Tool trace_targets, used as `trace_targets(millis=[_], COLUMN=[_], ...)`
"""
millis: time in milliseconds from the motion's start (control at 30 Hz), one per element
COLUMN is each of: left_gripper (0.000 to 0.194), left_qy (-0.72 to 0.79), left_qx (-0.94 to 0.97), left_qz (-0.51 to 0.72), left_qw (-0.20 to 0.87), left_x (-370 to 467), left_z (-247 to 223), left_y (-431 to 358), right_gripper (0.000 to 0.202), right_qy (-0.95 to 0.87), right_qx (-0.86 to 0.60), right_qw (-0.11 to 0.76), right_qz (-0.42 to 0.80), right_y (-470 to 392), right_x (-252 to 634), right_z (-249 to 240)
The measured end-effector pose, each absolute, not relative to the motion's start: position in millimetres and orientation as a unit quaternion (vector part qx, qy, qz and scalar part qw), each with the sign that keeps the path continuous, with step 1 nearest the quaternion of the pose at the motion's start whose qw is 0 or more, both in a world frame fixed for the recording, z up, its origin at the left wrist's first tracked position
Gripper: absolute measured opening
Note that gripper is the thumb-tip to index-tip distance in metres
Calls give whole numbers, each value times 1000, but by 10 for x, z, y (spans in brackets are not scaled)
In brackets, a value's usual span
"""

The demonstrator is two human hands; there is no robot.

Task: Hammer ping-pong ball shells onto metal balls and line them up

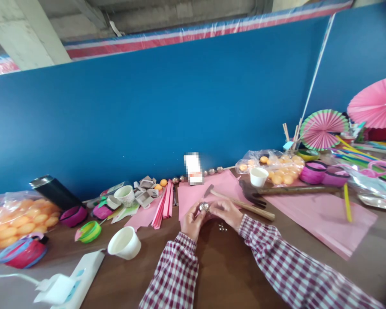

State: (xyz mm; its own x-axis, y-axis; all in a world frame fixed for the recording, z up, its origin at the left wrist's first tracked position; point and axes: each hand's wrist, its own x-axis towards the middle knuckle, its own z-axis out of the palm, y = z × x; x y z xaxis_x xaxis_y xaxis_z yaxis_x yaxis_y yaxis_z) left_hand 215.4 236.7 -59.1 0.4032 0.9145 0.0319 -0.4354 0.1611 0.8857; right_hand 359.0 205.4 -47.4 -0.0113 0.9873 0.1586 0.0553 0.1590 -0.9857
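Observation:
Over the middle of the table, my left hand [192,219] pinches a shiny silver ball [204,207] between thumb and fingers. From the other side my right hand [227,212] comes up close against the ball, its thumb and fingers pressed together; whatever lies between them is too small to make out. Below my hands a small cluster of silver beads [223,227] lies on the brown table [225,270]. Just beyond my hands is a pink paper sheet [193,197], with a wooden-handled hammer [244,204] across it.
Silver balls [219,170] line the blue partition [180,107]. To the left are a white bowl [125,243], folded pink paper [163,208], a power strip [86,274] and bagged orange balls [19,221]. On the right are a claw hammer [292,190], a white cup [259,176] and paper fans [324,128].

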Motion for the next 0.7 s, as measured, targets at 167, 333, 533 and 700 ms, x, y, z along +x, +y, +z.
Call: trace_targets(millis=[167,333,533,700], left_gripper=[50,45,42,41], left_qy=[274,277,280,290], left_qx=[457,474,475,489], left_qz=[475,469,470,468], left_qw=[700,692,689,677], left_x=[2153,2142,2143,2142], left_z=[-664,-638,-588,-583], left_y=[2408,2385,2346,2350], right_gripper=[24,23,24,25], right_qy=[-529,-528,-531,-525], right_qx=[-473,-473,-483,-482], right_qw=[549,551,548,549], right_qz=[442,440,430,436], right_y=[2057,2056,2051,2040], right_x=[3565,3558,3554,3548], right_z=[-461,-466,-455,-422])
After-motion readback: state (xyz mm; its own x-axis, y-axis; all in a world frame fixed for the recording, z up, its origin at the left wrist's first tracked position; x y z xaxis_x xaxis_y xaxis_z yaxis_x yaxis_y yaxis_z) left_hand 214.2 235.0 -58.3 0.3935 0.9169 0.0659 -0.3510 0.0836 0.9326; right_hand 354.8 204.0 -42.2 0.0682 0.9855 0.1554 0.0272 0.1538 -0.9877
